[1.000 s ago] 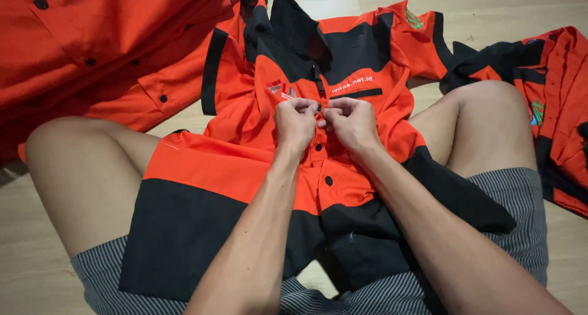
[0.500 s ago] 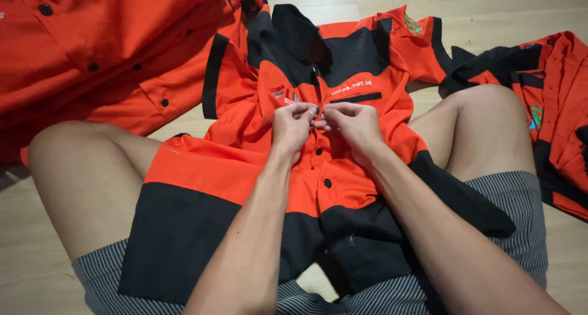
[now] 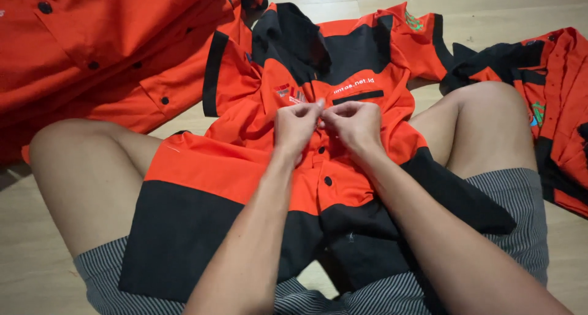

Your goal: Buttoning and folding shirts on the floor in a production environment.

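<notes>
While sitting on wooden floor (image 3: 37, 272), my left hand (image 3: 295, 126) and right hand (image 3: 355, 125), fingers closed, pinch front placket of orange-and-black button-up work shirt (image 3: 202, 168) across lap.

A heap of plain orange work shirts with black buttons (image 3: 92, 57) lay at the upper left on the pale wooden plank floor (image 3: 502, 2). Another crumpled orange-and-black shirt (image 3: 545, 106) lay at the right edge, just beside the bare knee (image 3: 484, 125). Grey-and-white striped shorts (image 3: 520, 211) covered the thighs, and the other bare knee (image 3: 79, 168) rested at the left, near the heap.
</notes>
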